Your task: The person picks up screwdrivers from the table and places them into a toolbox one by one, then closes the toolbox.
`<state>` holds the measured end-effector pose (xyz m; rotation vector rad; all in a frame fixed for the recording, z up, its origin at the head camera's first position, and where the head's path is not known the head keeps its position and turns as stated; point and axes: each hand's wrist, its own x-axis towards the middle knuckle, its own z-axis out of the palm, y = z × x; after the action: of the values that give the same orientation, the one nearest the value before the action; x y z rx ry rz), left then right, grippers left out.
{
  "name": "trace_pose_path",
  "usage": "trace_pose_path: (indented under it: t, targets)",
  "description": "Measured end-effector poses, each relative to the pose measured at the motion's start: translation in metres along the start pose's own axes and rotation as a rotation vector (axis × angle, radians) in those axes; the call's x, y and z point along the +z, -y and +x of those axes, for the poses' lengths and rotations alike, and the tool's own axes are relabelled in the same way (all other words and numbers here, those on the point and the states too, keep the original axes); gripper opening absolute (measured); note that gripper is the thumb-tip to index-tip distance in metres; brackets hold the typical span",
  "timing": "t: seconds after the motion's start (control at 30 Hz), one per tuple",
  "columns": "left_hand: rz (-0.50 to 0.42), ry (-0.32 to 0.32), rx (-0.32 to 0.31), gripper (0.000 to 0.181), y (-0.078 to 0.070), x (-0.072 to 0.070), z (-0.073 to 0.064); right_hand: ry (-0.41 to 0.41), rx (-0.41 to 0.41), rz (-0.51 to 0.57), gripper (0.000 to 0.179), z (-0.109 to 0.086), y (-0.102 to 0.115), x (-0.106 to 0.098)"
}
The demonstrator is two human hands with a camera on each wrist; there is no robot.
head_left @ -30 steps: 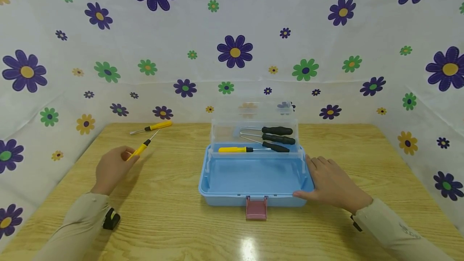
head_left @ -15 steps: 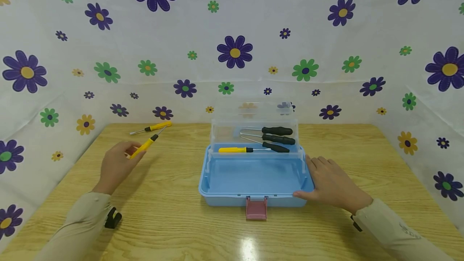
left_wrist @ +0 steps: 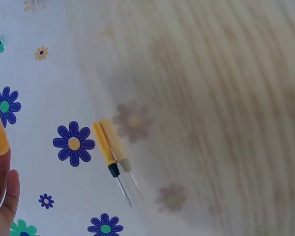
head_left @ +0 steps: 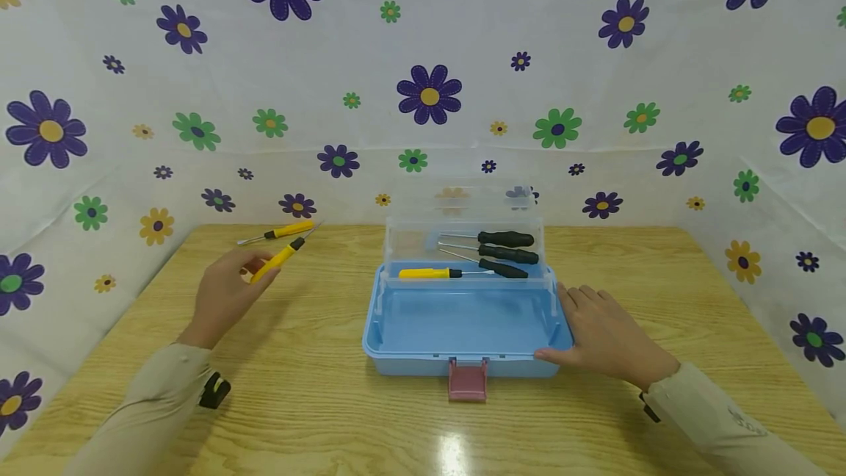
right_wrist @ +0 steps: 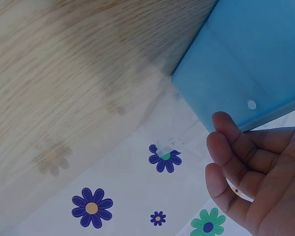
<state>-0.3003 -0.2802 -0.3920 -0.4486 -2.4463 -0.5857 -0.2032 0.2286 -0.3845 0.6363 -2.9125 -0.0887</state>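
left hand (head_left: 228, 291) above surface (head_left: 317, 410), fingers clamped on yellow driver (head_left: 280, 255) by the handle, blade angled away right, second driver (head_left: 291, 229) lying near surface's back edge, right hand (head_left: 608, 333) against blue box (head_left: 410, 367), thumb spread from fingers, black drivers (head_left: 508, 253) in clear tray (head_left: 413, 244)

Left fingers (head_left: 246, 258) pinch; right fingers (right_wrist: 227, 153) bend loosely.

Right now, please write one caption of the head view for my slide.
Left hand holds a yellow screwdriver while the right hand touches an open blue toolbox.
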Motion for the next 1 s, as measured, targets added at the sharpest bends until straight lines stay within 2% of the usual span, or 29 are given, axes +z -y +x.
trace_pose_path:
  t: [0.4,0.8,1.0]
  targets:
    - [-0.044,-0.006,0.037,0.021,-0.032,0.004,0.012,-0.034,-0.012,-0.032,0.105,0.000,0.000,-0.001]
    - [-0.075,-0.018,0.105,0.023,-0.076,0.009,0.021,-0.034,0.008,-0.066,0.106,-0.002,0.003,0.002]
    - [-0.108,0.009,0.122,0.022,-0.100,0.010,0.023,-0.030,0.021,-0.067,0.105,-0.004,0.004,0.003]
